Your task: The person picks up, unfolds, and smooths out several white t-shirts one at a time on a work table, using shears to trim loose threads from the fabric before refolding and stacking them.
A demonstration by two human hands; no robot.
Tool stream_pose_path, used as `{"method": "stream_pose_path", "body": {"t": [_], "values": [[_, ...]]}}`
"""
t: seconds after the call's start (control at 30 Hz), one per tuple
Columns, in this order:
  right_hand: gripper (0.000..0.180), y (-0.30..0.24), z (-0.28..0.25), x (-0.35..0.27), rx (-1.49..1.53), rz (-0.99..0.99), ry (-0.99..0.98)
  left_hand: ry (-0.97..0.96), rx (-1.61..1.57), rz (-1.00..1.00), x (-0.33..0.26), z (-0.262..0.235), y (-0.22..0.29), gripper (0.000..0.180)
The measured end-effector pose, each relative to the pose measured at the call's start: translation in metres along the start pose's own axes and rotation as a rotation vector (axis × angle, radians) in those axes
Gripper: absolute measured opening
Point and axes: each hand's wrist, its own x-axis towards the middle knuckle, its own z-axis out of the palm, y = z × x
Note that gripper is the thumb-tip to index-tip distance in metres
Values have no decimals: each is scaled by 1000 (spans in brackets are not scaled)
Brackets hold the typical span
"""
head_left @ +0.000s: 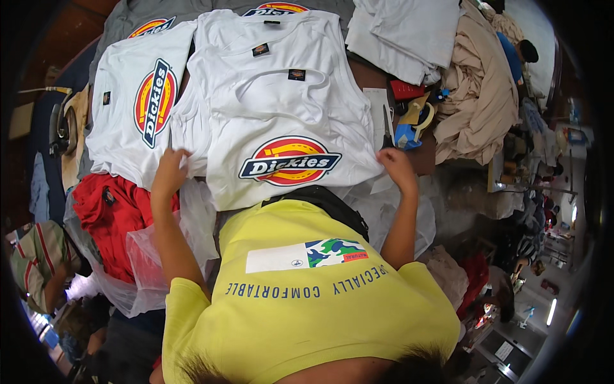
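A white sleeveless shirt with a red, yellow and blue printed logo lies in front of me, on top of other white shirts. My left hand is at the left edge of the white layers, its fingers curled closed on the cloth. At the opposite side, my right hand pinches the shirt's right edge near the lower corner. The front hem hangs toward my waist. Just beyond my right fingers lie dark-handled scissors.
Another white printed shirt is at the left, with red garments in a clear plastic bag below. A tape dispenser, a red box, folded white cloth and heaped beige fabric are at the right. An iron stands far left.
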Motion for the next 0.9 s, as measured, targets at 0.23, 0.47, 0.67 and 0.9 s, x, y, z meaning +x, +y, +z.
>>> {"method": "stream_pose_path", "body": {"t": [0.23,0.47,0.67,0.9], "values": [[37,-67,76,83,288,-165,26,246,-310,-312,140,45,53,58],[23,-108,96,96,560,-46,29,754,-50,-488,207,30,54,52],[17,-102,112,93,961,112,-3,269,32,-294,276,-43,4,34],[23,-96,99,80,1169,210,-251,-30,145,-342,283,-52,24,19]]}}
